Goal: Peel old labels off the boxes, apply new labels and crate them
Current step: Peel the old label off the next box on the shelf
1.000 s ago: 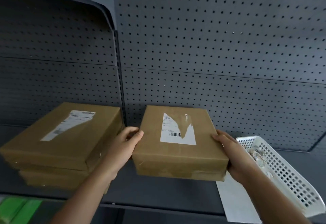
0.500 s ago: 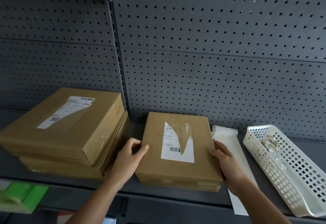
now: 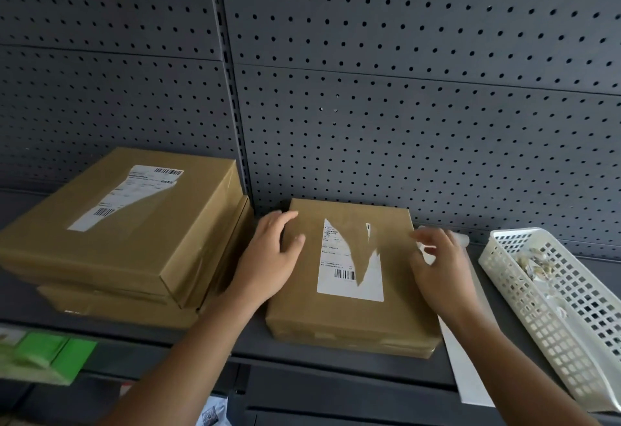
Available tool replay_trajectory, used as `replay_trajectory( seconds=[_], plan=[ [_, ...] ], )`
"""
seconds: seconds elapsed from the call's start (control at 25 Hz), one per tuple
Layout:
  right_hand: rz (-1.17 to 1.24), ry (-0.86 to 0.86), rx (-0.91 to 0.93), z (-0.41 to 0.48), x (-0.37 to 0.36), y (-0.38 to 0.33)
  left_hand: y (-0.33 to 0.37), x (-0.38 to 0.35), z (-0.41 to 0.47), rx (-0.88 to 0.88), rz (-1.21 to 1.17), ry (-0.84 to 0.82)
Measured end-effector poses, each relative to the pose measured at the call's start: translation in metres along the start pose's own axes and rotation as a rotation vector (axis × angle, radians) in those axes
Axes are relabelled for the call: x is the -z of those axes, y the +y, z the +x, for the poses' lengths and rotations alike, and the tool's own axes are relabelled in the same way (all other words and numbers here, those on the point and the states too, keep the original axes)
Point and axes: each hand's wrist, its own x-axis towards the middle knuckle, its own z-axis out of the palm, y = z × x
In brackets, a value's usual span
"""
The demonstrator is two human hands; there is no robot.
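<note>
Box [image 3: 302, 311] w/ torn white label [image 3: 337, 269] on top lies flat on shelf [image 3: 250, 336], betw both grips. Left grip [image 3: 268, 257] wide, rests on box's far-left corner, fingers fairly straight, thumb on top face, holding nothing. Right grip [image 3: 440, 274] at box's right edge, fingers loosely spread, blurred; contact w/ box can't tell. Stack of 2 boxes [image 3: 111, 224] just left of left grip. White paper strip [image 3: 467, 368] under right grip; white basket [image 3: 557, 345] w/ scraps further right. Pegboard [image 3: 403, 123] behind.

So the box [image 3: 349, 311] sits on the shelf [image 3: 255, 336], the two-box stack [image 3: 111, 241] just left of it, a paper sheet [image 3: 467, 372] touching its right side, the basket [image 3: 571, 341] further right, and the pegboard [image 3: 403, 123] behind everything.
</note>
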Motion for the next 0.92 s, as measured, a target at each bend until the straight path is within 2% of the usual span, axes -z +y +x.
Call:
replay_trajectory(
  seconds=[0.16, 0.32, 0.44, 0.56, 0.92],
  plan=[
    [-0.078, -0.118, 0.228, 0.025, -0.034, -0.029, 0.004, -0.012, 0.014, -0.022, 0.125, -0.072],
    [-0.167, -0.262, 0.33, 0.047, -0.067, -0.044, 0.001, -0.02, 0.013, -0.002, 0.12, -0.091],
    [-0.273, -0.315, 0.334, 0.06, -0.083, -0.051, 0.002, -0.021, 0.013, -0.031, 0.109, -0.093],
    [-0.363, -0.3, 0.34, 0.069, -0.092, -0.054, 0.0, -0.021, 0.015, -0.071, 0.118, -0.105],
    [-0.382, -0.295, 0.316, 0.072, -0.098, -0.051, -0.007, -0.023, 0.017, -0.057, 0.122, -0.114]
  ],
)
